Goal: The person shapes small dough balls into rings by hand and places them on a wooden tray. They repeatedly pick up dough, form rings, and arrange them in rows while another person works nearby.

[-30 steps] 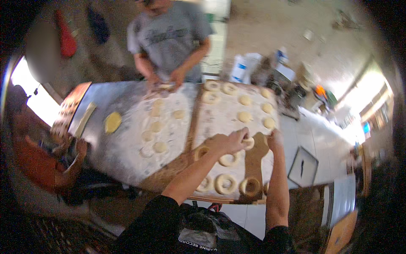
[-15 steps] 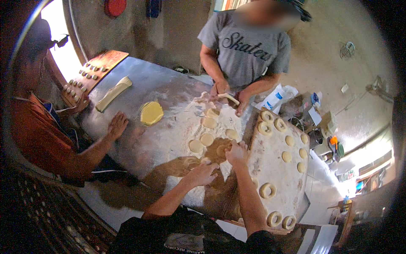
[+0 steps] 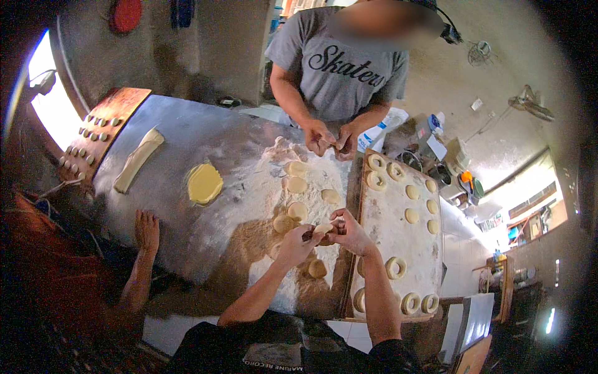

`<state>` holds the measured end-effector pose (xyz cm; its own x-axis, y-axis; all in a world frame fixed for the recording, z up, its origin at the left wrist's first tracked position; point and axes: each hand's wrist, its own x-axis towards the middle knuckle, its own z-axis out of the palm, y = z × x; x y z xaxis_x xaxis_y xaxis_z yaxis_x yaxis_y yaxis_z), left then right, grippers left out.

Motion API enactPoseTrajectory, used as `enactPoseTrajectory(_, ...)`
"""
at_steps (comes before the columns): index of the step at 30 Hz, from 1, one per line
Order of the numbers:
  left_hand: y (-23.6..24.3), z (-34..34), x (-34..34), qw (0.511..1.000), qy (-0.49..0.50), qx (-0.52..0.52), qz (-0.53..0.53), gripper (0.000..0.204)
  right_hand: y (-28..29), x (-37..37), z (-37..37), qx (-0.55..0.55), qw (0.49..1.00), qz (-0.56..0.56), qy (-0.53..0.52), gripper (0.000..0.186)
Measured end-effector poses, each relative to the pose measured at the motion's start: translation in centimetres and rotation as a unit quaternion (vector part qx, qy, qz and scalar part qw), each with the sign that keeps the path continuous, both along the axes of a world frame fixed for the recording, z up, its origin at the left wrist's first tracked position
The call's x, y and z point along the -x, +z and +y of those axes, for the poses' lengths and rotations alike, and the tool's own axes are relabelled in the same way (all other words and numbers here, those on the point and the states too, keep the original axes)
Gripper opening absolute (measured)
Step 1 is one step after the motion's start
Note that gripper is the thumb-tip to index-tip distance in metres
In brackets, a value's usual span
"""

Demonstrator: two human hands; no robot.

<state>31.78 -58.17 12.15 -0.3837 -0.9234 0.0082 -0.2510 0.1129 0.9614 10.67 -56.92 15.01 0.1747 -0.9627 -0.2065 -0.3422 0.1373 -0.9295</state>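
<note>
Between my left hand (image 3: 296, 245) and my right hand (image 3: 351, 235) is a small pale piece of dough (image 3: 323, 229), pinched by the fingertips of both just above the floured table. Several flat dough rounds lie around my hands: one round (image 3: 317, 268) is in the shadow nearer to me, and another round (image 3: 298, 211) sits just beyond my left hand. White flour (image 3: 269, 187) is spread thickly over this part of the table.
At right, a floured board (image 3: 387, 230) carries dough rings (image 3: 395, 268) and rounds. Left are a yellow slab (image 3: 205, 184), a dough strip (image 3: 139, 159) and a wooden board (image 3: 124, 100) with small pieces. Across, a person's hands (image 3: 330, 140) work; another's hand (image 3: 147, 232) rests on the left.
My hands have come together, and the dough piece is now held up between them. The person across has brought both hands closer together. The whole view has shifted.
</note>
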Motion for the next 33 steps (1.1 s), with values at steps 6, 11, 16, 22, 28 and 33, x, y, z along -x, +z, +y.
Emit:
enactPoseTrajectory(6,4.0,0.3,-1.0,0.995,-0.04,-0.071,0.061,0.032,3.2,-3.9,1.4,0.063,0.988,0.092,-0.111,0.052)
enactPoseTrajectory(11,3.0,0.7,0.6,0.985,0.056,0.161,-0.003,0.032,2.6,-6.3,0.2,0.266,0.936,0.164,-0.158,0.063)
enactPoseTrajectory(16,0.9,1.3,1.8,0.972,0.139,0.169,0.092,0.053,2.4,-3.5,2.1,0.029,0.947,-0.32,-0.003,0.061)
enactPoseTrajectory(22,1.4,3.4,3.4,0.881,-0.015,-0.049,0.469,0.041,3.1,-2.2,5.1,0.132,0.986,0.024,-0.104,0.053)
enactPoseTrajectory(28,3.1,7.2,9.7,0.981,0.042,0.085,0.167,0.024,3.6,1.3,8.1,0.269,0.955,-0.091,-0.08,0.063)
enactPoseTrajectory(33,5.2,11.3,15.3,0.967,-0.007,0.242,0.084,0.02,3.5,7.0,14.7,0.073,0.821,-0.528,-0.204,0.081)
